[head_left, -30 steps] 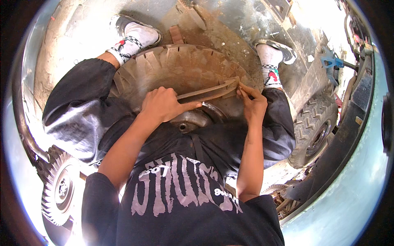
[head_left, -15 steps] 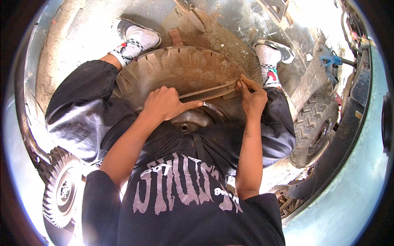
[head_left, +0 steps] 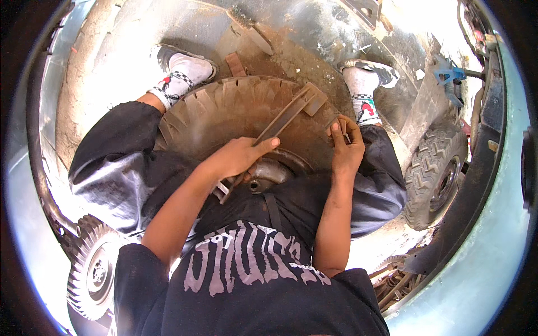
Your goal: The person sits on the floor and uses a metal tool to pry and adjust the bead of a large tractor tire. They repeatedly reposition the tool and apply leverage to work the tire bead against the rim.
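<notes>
My left hand (head_left: pixel 238 157) grips a long rusty bar tool (head_left: pixel 280 120), tilted up to a wider plate end over the dusty tyre (head_left: pixel 224 98) lying between my legs. The tool's lower end sticks out below that hand, above the metal rim (head_left: pixel 272 173). My right hand (head_left: pixel 344 140) is closed in a pinch at the tyre's right side, apart from the bar, on something small that I cannot make out.
My socked feet (head_left: pixel 361 84) flank the tyre. A reddish block (head_left: pixel 235 64) lies beyond it. A treaded wheel (head_left: pixel 431 173) and blue metal piece (head_left: pixel 451 75) are at the right, a second wheel (head_left: pixel 95 271) at lower left. Vehicle bodywork (head_left: pixel 479 235) curves along the edge.
My left hand has swung the bar steeper, its upper end rising away from my right hand and its lower end now showing. My right hand has moved slightly down from where it met the bar.
</notes>
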A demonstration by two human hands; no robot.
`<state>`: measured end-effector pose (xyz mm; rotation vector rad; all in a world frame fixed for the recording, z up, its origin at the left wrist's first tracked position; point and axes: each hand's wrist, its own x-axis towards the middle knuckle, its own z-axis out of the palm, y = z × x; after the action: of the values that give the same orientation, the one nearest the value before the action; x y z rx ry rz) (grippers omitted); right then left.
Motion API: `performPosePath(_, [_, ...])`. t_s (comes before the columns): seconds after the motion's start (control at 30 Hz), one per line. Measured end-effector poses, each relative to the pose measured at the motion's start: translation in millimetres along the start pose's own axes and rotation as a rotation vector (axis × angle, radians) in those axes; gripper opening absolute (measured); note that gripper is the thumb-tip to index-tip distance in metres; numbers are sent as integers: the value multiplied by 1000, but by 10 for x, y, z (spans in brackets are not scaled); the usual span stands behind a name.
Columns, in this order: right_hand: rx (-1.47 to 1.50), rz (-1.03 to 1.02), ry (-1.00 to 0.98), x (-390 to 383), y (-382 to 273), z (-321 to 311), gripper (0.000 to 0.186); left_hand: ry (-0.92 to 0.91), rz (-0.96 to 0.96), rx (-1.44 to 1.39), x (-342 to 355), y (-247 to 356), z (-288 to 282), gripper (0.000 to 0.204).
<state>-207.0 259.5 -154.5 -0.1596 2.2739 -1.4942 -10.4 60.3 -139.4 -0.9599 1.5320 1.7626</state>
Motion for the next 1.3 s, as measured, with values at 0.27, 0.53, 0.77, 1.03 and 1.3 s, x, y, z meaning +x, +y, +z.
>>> performPosePath(0.27, [-74,-61,0,150,59,131,32,8,152,-274,-257,114,295,68])
performPosePath(0.53, [-407,-41,14,329,-269,444,22,186,122,-122,-286,114,580,71])
performPosePath(0.77, [-422,-135,-46,813,-40,410,24,223,137,-46,-214,66,617,73])
performPosePath(1.03, [-414,-20,-116,793,-179,402,27,277,262,23,-61,-227,670,76])
performPosePath(1.3, [-378,20,-171,651,153,367,29,296,268,33,-16,-242,636,75])
